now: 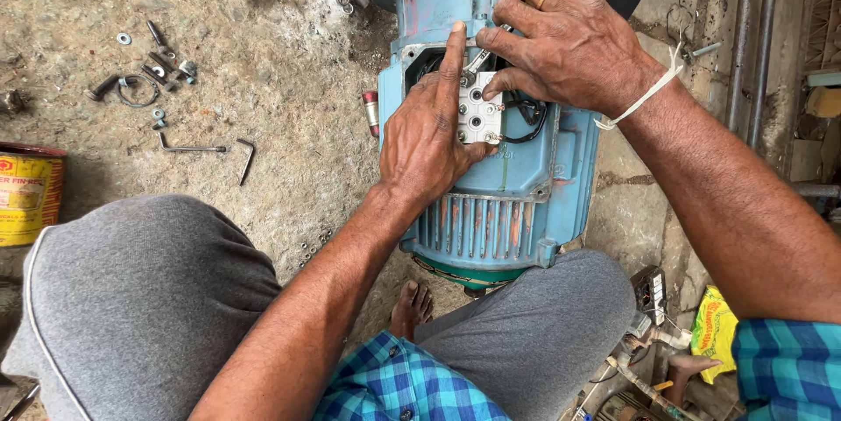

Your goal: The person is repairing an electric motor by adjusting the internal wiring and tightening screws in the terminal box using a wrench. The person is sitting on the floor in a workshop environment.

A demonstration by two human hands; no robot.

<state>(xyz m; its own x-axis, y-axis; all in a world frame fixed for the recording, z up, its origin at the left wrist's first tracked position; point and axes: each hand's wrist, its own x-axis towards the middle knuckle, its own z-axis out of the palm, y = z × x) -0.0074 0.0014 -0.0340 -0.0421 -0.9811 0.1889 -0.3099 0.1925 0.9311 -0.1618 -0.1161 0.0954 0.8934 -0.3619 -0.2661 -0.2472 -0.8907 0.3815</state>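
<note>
A blue electric motor [499, 184] lies on the gritty floor, its round flange at the far end and its finned body, with orange rust between the ribs, at the near end. Its terminal box is open on top. Inside sits a white terminal block [479, 114] dotted with studs, black cables [528, 119] looping at its right. A slim metal tool [480, 57], probably a small spanner, rests on an upper stud.
</note>
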